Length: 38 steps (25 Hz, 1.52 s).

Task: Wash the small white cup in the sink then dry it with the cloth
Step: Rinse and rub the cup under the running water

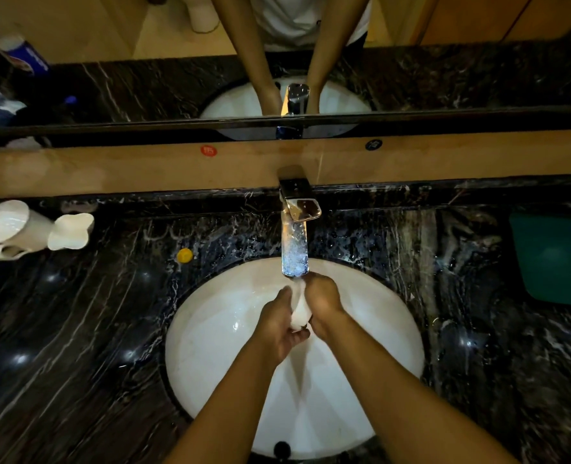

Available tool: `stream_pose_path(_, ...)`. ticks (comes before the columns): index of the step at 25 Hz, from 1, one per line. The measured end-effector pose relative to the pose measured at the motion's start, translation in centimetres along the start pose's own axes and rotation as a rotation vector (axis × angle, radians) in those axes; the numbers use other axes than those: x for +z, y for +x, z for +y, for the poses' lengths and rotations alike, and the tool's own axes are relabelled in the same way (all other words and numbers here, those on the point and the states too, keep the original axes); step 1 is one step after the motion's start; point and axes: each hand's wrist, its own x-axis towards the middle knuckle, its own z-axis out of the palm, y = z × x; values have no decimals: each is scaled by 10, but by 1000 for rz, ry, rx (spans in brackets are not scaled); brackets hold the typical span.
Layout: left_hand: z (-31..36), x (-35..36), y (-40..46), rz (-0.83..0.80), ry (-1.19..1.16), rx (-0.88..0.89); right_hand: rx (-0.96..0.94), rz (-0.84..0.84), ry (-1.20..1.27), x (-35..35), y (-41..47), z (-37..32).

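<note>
The small white cup (300,314) is held over the white sink (210,346), just below the spout of the chrome tap (294,249). Water runs from the spout onto the cup. My left hand (279,324) grips the cup from the left and underneath. From the right side my right hand (322,301) presses against the cup, fingers curled around it. Most of the cup is hidden between the two hands. A teal cloth (555,259) lies flat on the counter at the far right.
The dark marble counter (76,346) surrounds the sink. A white jug (6,229) and a white wavy-rimmed cup (71,231) stand at the far left. A small yellow object (185,255) lies left of the tap. A mirror (444,78) runs along the back.
</note>
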Motion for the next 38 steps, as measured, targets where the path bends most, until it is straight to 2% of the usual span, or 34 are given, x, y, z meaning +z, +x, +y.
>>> stream_pose_path(2,2,-6,2,-1,67,58,168,-85,138,-10,2,-8)
stream_pose_path(5,9,-7,5,-75,59,90,218,-161,149,-11,1,-1)
stream_pose_path(8,9,2,7,-35,-42,96,100,-139,179,-8,-5,11)
stream_pose_path(10,10,4,9,12,-176,87,-37,-101,52,-8,-7,17)
stream_pose_path(13,16,0,4,-88,-257,134,-154,-86,-106,-12,-9,28)
stream_pose_path(16,16,-7,-3,-178,-165,218,-117,30,-70,-18,-3,24)
stream_pose_path(18,15,-7,-6,-143,-77,294,-47,11,-71,-18,-1,19)
stream_pose_path(21,17,-3,-3,68,45,404,-56,-29,-155,-10,-4,20)
stream_pose_path(23,21,-4,-1,172,40,417,-90,-110,-99,-4,-8,26)
stream_pose_path(25,25,-9,-1,116,38,409,-101,-180,-12,-4,-9,31)
stream_pose_path(26,26,-13,-1,25,35,390,-103,-161,17,-5,-8,31)
stream_pose_path(28,24,-16,-5,-178,45,352,-89,-43,41,-8,-8,24)
stream_pose_path(29,21,-14,-6,-208,64,354,-66,18,36,-7,-9,20)
stream_pose_path(31,17,-7,-6,-111,61,415,-42,30,33,-6,-9,17)
stream_pose_path(33,18,-1,-6,66,-24,472,-56,-73,37,-3,-13,16)
stream_pose_path(35,20,0,0,160,-83,468,-76,-181,19,-1,-15,20)
stream_pose_path(36,21,-1,1,144,-80,441,-93,-191,5,-1,-15,21)
stream_pose_path(38,19,-4,0,9,-61,363,-129,-76,-43,-4,-12,19)
